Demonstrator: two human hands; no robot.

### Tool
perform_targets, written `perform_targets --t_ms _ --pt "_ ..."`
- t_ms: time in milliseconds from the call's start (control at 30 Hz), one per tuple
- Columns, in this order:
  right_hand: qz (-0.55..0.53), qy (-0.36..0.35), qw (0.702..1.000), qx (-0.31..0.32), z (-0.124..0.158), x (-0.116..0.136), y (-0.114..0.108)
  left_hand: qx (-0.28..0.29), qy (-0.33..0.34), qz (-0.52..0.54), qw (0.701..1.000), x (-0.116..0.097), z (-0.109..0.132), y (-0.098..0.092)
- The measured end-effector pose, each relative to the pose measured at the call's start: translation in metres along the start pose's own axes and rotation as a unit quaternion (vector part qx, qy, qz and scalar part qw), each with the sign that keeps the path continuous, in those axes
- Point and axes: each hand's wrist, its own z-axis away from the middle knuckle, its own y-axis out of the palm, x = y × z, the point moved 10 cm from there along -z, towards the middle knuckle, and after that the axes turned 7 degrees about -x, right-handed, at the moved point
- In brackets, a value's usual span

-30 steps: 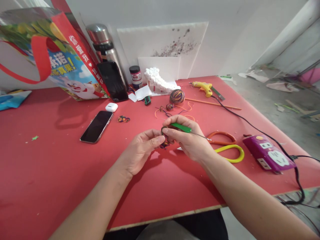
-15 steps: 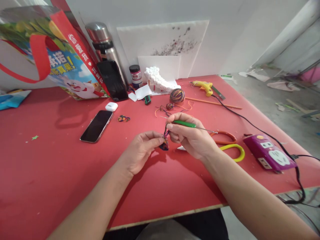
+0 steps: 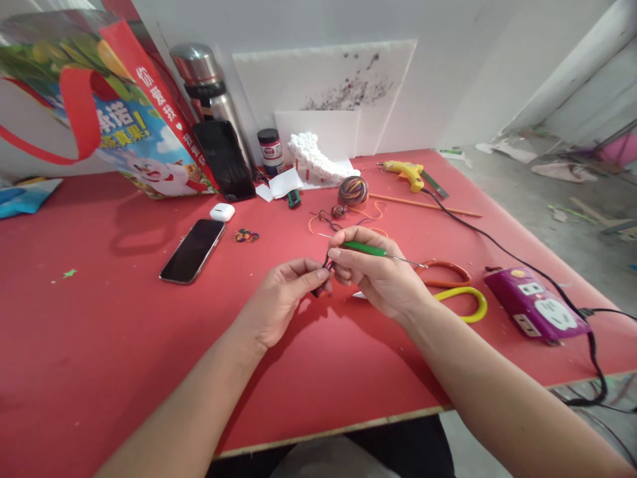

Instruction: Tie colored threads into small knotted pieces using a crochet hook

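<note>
Between the fingertips of my left hand (image 3: 288,292) is a small dark multicoloured crochet piece (image 3: 318,289), mostly hidden by the fingers. My right hand (image 3: 373,272) is closed around a crochet hook (image 3: 365,248) with a green handle and thin metal ends. Its thumb and index finger also pinch dark yarn (image 3: 328,259) at the top of the piece. Both hands nearly touch above the red table. Beyond them lie a ball of variegated yarn (image 3: 353,190) and a smaller wound bit of yarn (image 3: 339,211). Scissors (image 3: 462,303) with orange and yellow handles lie partly under my right hand.
A phone (image 3: 193,251), a white earbud case (image 3: 221,212) and a small crocheted piece (image 3: 246,236) lie to the left. At the right are a purple power strip (image 3: 540,304) and a yellow glue gun (image 3: 405,174) with a black cord. A bag (image 3: 149,133) and steel flask (image 3: 213,93) stand behind.
My right hand has shifted slightly left, and the hook with it. The crochet piece has turned and is now more covered by the left fingers.
</note>
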Motion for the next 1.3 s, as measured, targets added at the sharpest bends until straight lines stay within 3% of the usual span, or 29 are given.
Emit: perform_targets --t_ms 200,567,700,933,1167,1300 --pt "-0.011 -0.011 1.000 0.010 -0.001 0.004 0.000 -0.033 -0.022 0.004 0.999 0.001 0.000 -0.005" --pt "0.031 -0.068 0.997 0.003 -0.002 0.017 -0.006 -0.005 0.025 -0.014 1.000 -0.008 0.000 -0.007" --pt "0.030 -0.062 0.998 -0.005 -0.003 0.017 -0.006 0.001 0.042 -0.011 0.999 -0.011 0.001 -0.008" --pt "0.045 -0.038 0.998 0.016 0.000 0.014 -0.003 -0.050 0.038 -0.022 0.998 -0.012 0.000 -0.013" --pt "0.121 -0.047 0.990 0.051 0.005 0.009 0.006 -0.023 0.047 -0.014 0.999 -0.014 0.002 -0.009" --pt "0.135 -0.066 0.988 0.034 0.003 0.011 0.001 -0.036 0.051 -0.032 0.998 -0.013 0.001 -0.013"
